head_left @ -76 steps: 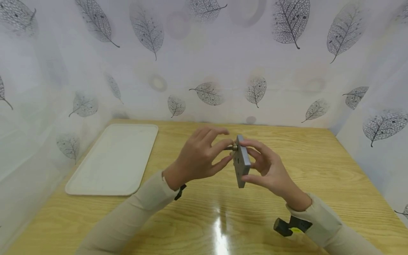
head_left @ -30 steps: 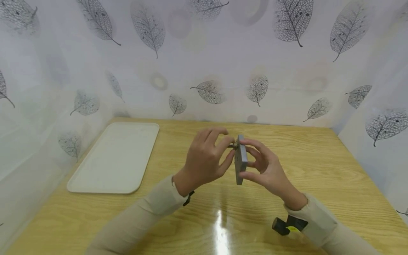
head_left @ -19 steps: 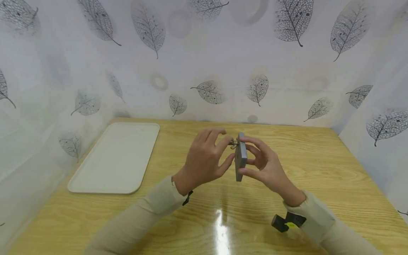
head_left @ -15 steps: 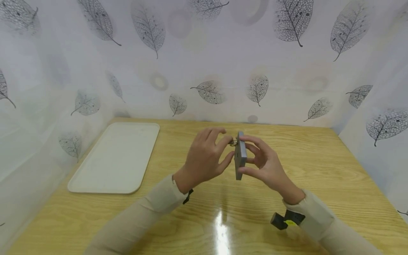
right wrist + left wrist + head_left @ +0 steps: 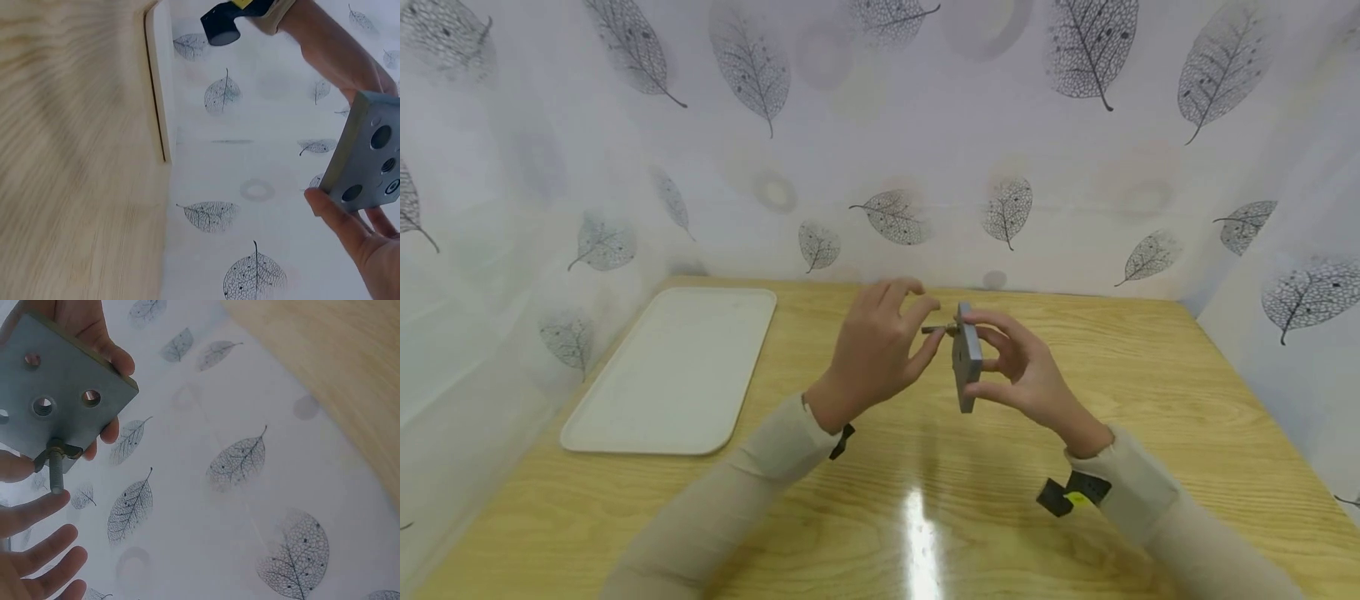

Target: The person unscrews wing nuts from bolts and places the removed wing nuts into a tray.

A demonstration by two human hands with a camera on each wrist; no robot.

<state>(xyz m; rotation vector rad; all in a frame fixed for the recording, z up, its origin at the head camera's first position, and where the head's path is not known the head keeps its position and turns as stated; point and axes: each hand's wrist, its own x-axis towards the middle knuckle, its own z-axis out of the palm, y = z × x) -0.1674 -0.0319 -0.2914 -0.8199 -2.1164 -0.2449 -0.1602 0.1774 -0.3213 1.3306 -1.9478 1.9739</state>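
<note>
A grey metal plate (image 5: pixel 967 358) with several round holes is held up on edge above the table by my right hand (image 5: pixel 1026 367), fingers and thumb gripping its edges. A threaded bolt (image 5: pixel 55 474) sticks out of the plate's left face, and a wing nut (image 5: pixel 73 452) sits on it close to the plate. My left hand (image 5: pixel 876 346) is beside the bolt with its fingers spread. Its thumb touches one wing of the nut, while the index fingertip lies by the bolt's free end. In the right wrist view the plate's other face shows holes and the bolt's end (image 5: pixel 392 186).
A white tray (image 5: pixel 662 375) lies on the left of the wooden table (image 5: pixel 820 533). A pale curtain (image 5: pixel 895 125) with leaf prints stands behind and at both sides. Each wrist wears a black camera mount (image 5: pixel 1055 497).
The left index finger has lifted off the bolt and wing nut, so the bolt shows more fully. Both hands and the plate have risen slightly. The right hand keeps its grip.
</note>
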